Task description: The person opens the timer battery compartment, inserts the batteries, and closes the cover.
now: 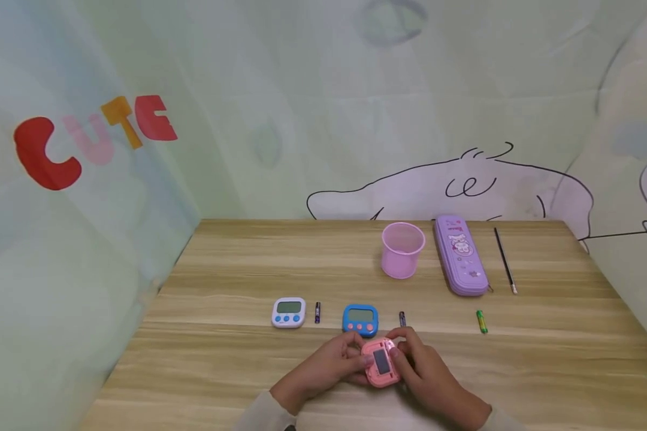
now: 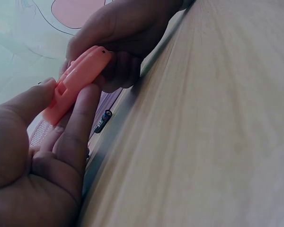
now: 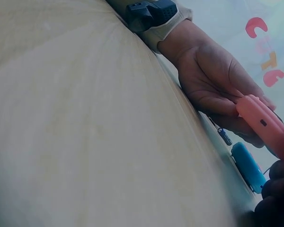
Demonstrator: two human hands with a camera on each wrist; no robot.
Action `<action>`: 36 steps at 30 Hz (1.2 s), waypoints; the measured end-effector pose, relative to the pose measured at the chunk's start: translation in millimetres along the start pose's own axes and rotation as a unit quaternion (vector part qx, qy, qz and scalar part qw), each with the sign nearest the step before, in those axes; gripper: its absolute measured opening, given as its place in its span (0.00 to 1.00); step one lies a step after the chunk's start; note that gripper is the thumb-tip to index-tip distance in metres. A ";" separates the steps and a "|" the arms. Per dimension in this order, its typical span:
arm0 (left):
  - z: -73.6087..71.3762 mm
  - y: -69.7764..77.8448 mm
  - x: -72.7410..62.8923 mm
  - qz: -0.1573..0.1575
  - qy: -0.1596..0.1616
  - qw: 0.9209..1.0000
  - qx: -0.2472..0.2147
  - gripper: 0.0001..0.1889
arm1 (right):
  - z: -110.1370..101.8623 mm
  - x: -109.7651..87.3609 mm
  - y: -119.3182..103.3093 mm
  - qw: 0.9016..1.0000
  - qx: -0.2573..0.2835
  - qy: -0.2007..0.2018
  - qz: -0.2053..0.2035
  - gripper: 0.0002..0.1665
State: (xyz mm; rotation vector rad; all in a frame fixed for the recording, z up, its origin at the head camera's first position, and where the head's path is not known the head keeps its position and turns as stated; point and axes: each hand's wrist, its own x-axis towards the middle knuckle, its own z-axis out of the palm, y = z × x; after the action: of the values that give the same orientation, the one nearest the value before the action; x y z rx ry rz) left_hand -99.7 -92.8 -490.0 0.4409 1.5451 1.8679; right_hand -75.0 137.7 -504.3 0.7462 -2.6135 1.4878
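Both hands hold a pink timer (image 1: 381, 374) above the near part of the table. A dark grey rectangle shows on its upward face. My left hand (image 1: 331, 364) grips its left side, thumb on the upper face and fingers beneath, as the left wrist view shows the timer (image 2: 80, 78) from its edge. On the other side, my right hand (image 1: 430, 376) pinches the upper right corner with thumb and fingers. Just beyond lie a blue timer (image 1: 360, 319) and a dark battery (image 1: 402, 318), the battery's lower end hidden by the right hand.
Left of the blue timer are another dark battery (image 1: 317, 312) and a white timer (image 1: 288, 312). A green battery (image 1: 481, 321) lies to the right. Farther back stand a pink cup (image 1: 400, 263), a purple pencil case (image 1: 460, 257) and a black pencil (image 1: 504, 257).
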 end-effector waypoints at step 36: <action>0.5 4.3 -0.4 -0.018 0.003 1.000 0.007 0.14 | -16.9 -0.3 -5.1 0.972 0.164 0.054 0.156 0.07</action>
State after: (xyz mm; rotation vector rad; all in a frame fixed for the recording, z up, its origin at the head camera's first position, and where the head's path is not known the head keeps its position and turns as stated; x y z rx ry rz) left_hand -100.3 -93.0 -485.8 0.4113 1.5617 1.8336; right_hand -75.8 149.6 -491.2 0.2588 -2.5203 2.0153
